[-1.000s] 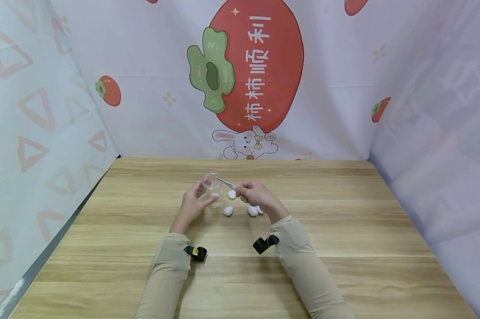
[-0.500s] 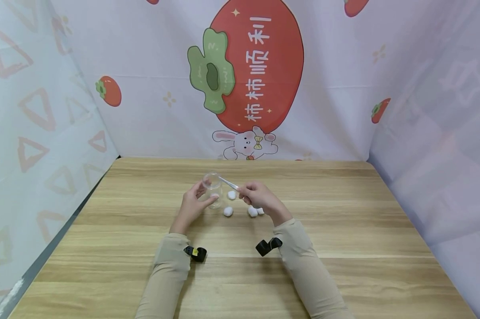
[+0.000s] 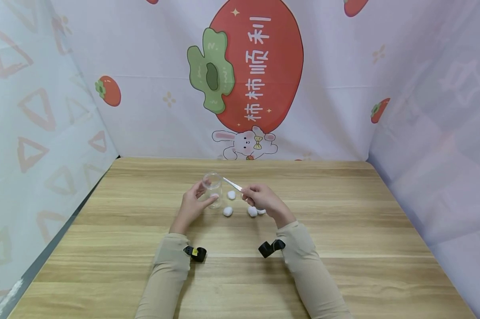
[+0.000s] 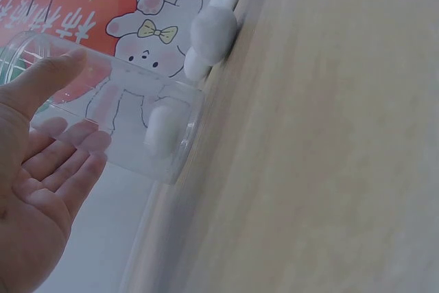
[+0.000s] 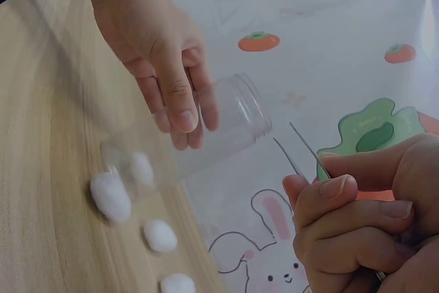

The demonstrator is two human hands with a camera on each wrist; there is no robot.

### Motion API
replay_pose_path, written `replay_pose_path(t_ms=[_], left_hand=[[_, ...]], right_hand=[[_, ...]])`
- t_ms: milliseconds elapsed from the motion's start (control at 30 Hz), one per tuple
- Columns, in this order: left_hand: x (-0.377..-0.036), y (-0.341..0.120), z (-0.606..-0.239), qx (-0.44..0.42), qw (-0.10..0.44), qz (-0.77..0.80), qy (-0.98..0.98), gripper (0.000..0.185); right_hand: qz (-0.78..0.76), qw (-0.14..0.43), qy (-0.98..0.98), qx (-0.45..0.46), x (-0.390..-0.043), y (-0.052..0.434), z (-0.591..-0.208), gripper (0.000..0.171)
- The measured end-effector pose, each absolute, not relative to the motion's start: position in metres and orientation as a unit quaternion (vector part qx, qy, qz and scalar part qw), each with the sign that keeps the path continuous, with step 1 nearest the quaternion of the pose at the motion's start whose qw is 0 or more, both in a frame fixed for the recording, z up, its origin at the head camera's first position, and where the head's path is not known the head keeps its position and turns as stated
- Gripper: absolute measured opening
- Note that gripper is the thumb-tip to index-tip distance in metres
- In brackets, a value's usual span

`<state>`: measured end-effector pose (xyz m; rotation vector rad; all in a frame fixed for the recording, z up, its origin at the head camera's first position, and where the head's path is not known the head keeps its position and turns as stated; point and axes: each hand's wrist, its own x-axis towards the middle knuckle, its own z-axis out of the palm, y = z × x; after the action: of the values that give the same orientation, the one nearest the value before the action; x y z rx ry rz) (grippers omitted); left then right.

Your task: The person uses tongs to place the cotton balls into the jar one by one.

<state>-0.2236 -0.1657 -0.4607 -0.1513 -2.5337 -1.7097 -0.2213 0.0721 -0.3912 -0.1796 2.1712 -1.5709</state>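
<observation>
My left hand (image 3: 191,207) grips a clear jar (image 3: 213,191) from its left side, thumb and fingers around the wall. The jar stands upright on the table with its mouth uncovered. One white cotton ball (image 4: 162,130) lies at the bottom inside. My right hand (image 3: 262,199) pinches metal tweezers (image 3: 232,184), whose tips are just right of the jar's rim. In the right wrist view the tweezer tips (image 5: 291,143) are spread with nothing between them. Outside the jar lie a cotton ball (image 3: 231,195) near the tweezers and another (image 3: 227,211) nearer me.
Two more cotton balls (image 3: 252,211) sit side by side below my right hand, one partly hidden by it. The wooden table (image 3: 343,230) ends at a printed fabric backdrop (image 3: 144,124), with cloth sides left and right. Black cameras (image 3: 272,248) are strapped to both sleeves.
My right hand has drawn the tweezers right and slightly toward me, so their tips moved from over the jar's mouth to outside its rim. The left hand and jar have stayed put.
</observation>
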Motion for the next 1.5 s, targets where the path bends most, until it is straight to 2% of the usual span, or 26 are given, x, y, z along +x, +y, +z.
replay_pose_path(t_ms=[1500], left_hand=[[-0.223, -0.164, -0.460, -0.048, 0.041, -0.557, -0.828, 0.066]], right_hand=[[-0.573, 0.253, 0.778, -0.050, -0.206, 0.096, -0.422, 0.032]])
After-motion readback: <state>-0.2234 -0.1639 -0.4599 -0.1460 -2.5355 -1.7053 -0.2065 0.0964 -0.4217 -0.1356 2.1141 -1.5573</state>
